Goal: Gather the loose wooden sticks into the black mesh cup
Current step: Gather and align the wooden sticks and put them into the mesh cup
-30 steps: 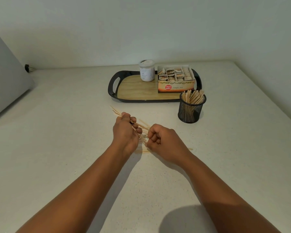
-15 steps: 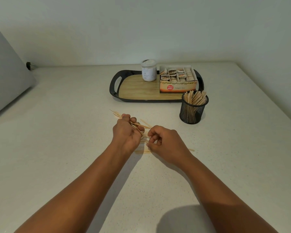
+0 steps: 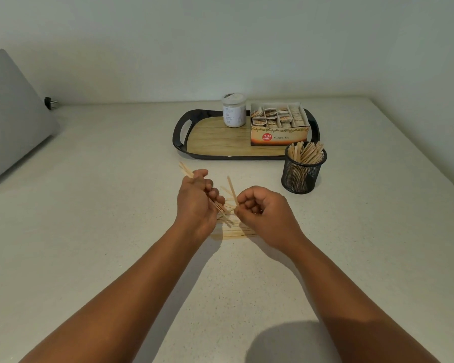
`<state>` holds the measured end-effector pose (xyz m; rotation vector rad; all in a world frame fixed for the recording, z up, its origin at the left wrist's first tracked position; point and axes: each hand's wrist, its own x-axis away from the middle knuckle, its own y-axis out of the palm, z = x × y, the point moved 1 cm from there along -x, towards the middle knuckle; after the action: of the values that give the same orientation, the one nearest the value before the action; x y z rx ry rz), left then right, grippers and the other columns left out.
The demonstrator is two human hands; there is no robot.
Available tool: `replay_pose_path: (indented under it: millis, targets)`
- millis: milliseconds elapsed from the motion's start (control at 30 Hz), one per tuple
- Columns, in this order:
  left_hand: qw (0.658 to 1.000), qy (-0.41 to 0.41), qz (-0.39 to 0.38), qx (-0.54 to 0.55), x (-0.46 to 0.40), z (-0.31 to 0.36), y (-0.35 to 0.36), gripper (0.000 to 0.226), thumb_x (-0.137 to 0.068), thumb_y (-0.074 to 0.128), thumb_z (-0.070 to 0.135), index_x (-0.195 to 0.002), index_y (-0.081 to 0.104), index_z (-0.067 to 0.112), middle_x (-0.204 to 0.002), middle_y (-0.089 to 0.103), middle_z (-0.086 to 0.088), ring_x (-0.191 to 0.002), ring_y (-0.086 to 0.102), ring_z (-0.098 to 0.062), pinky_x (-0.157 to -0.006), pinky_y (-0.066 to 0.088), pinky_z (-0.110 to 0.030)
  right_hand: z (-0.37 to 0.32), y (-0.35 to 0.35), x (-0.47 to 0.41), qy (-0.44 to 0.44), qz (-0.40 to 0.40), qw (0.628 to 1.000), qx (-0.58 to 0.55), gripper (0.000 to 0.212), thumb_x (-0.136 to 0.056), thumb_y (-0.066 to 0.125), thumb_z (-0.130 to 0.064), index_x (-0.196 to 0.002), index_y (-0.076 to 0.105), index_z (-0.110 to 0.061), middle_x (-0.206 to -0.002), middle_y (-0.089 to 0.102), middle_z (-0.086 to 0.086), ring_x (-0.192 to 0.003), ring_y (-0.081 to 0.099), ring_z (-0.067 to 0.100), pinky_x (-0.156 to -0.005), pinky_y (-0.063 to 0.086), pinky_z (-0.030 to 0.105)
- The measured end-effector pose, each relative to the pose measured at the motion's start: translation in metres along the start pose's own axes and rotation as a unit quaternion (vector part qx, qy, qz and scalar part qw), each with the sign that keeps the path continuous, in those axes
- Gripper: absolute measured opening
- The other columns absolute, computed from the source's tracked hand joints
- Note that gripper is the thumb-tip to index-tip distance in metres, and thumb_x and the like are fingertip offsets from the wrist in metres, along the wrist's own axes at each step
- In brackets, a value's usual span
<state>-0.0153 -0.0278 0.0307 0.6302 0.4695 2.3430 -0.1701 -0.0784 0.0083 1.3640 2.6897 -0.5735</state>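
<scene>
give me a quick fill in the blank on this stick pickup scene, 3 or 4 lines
1. The left hand grips a bundle of wooden ____.
2. The black mesh cup stands on the counter just in front of the ____ corner of the tray.
3. The box on the tray is labelled ginger ____.
4. The right hand pinches ____ stick, while more lie loose on the counter.

Missing words: sticks; right; tea; one

Hands picking up sticks at mid-frame

The left hand [image 3: 195, 203] grips a bundle of sticks [image 3: 186, 171]; the right hand [image 3: 263, 212] pinches one stick [image 3: 231, 187] above the loose pile [image 3: 233, 230]. The black mesh cup [image 3: 303, 171] stands right of centre.
</scene>
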Motion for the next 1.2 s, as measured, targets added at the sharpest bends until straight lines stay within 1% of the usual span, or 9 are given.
replay_pose_path:
  millis: [133, 300, 433, 567, 667, 767, 867, 1033, 1200]
  targets:
    - [0.991, 0.016, -0.064, -0.115, 0.014, -0.017, 0.006, 0.022, -0.108, 0.042, 0.024, -0.113, 0.061, 0.015, -0.067, 0.048, 0.003, -0.054, 0.046, -0.006, -0.054, 0.046, -0.025, -0.005, 0.005, 0.001, 0.0, 0.039, 0.998, -0.046, 0.015, -0.089, 0.079, -0.007, -0.092, 0.076, -0.021, -0.078, 0.074, 0.0, -0.068, 0.065, 0.01, -0.062, 0.055, 0.024]
    - [0.962, 0.03, -0.132, -0.239, 0.024, -0.025, 0.009, 0.022, -0.107, 0.044, 0.04, -0.109, 0.055, 0.021, -0.084, 0.054, 0.003, -0.076, 0.054, -0.01, -0.074, 0.048, -0.031, -0.004, 0.004, 0.001, 0.001, 0.044, 0.998, -0.047, 0.013, -0.092, 0.075, -0.001, -0.095, 0.08, -0.013, -0.079, 0.075, -0.005, -0.071, 0.069, 0.006, -0.065, 0.053, 0.016]
    - [0.971, 0.02, -0.115, -0.21, 0.025, -0.023, 0.011, 0.019, -0.109, 0.041, 0.03, -0.109, 0.056, 0.018, -0.09, 0.055, -0.002, -0.08, 0.055, -0.013, -0.077, 0.051, -0.032, -0.003, 0.009, 0.001, 0.005, 0.043, 0.998, -0.051, 0.013, -0.092, 0.076, -0.005, -0.095, 0.078, -0.017, -0.081, 0.075, -0.002, -0.073, 0.07, 0.013, -0.066, 0.058, 0.022]
    - [0.982, 0.073, -0.102, -0.145, 0.026, -0.012, 0.016, 0.021, -0.109, 0.04, 0.026, -0.096, 0.055, 0.019, -0.079, 0.053, 0.0, -0.075, 0.049, -0.016, -0.077, 0.048, -0.035, 0.001, 0.018, 0.001, 0.104, 0.117, 0.981, -0.117, 0.011, -0.096, 0.073, -0.034, -0.097, 0.07, -0.024, -0.087, 0.071, -0.003, -0.078, 0.064, 0.014, -0.067, 0.055, 0.03]
    - [0.967, 0.136, -0.148, -0.157, 0.036, -0.009, 0.022, 0.021, -0.108, 0.041, 0.03, -0.096, 0.058, 0.025, -0.079, 0.053, 0.0, -0.073, 0.051, -0.012, -0.071, 0.051, -0.027, -0.001, 0.027, 0.001, 0.248, 0.071, 0.876, -0.408, 0.031, -0.1, 0.062, -0.046, -0.106, 0.072, -0.018, -0.097, 0.075, -0.001, -0.091, 0.068, 0.017, -0.078, 0.053, 0.036]
    - [0.946, 0.176, -0.2, -0.187, 0.051, -0.019, 0.027, 0.019, -0.105, 0.043, 0.034, -0.103, 0.059, 0.023, -0.085, 0.057, -0.002, -0.078, 0.055, -0.014, -0.075, 0.054, -0.024, -0.006, 0.036, 0.008, 0.259, 0.021, 0.744, -0.616, 0.046, -0.105, 0.05, -0.047, -0.112, 0.08, -0.013, -0.119, 0.076, 0.01, -0.113, 0.073, 0.02, -0.086, 0.057, 0.035]
    - [0.929, 0.213, -0.211, -0.219, 0.057, -0.026, 0.03, 0.014, -0.105, 0.049, 0.031, -0.107, 0.061, 0.026, -0.092, 0.065, -0.005, -0.087, 0.065, -0.024, -0.082, 0.059, -0.03, -0.007, 0.037, 0.01, 0.236, 0.025, 0.698, -0.675, 0.048, -0.107, 0.045, -0.045, -0.12, 0.078, -0.013, -0.128, 0.073, 0.013, -0.12, 0.07, 0.024, -0.088, 0.059, 0.035]
    - [0.926, 0.238, -0.195, -0.219, 0.053, -0.022, 0.029, 0.017, -0.103, 0.054, 0.014, -0.111, 0.061, 0.028, -0.091, 0.062, -0.008, -0.084, 0.064, -0.014, -0.08, 0.059, -0.026, -0.006, 0.035, 0.008, 0.245, 0.047, 0.704, -0.665, 0.044, -0.111, 0.042, -0.037, -0.129, 0.073, -0.011, -0.135, 0.069, 0.016, -0.124, 0.068, 0.027, -0.098, 0.058, 0.036]
    - [0.922, 0.23, -0.199, -0.238, 0.053, -0.026, 0.027, 0.027, -0.104, 0.048, 0.012, -0.117, 0.057, 0.035, -0.087, 0.061, 0.003, -0.086, 0.062, -0.014, -0.086, 0.059, -0.033, -0.008, 0.037, 0.008, 0.27, 0.095, 0.758, -0.586, 0.034, -0.108, 0.05, -0.029, -0.124, 0.075, -0.013, -0.125, 0.074, 0.014, -0.113, 0.073, 0.023, -0.084, 0.06, 0.032]
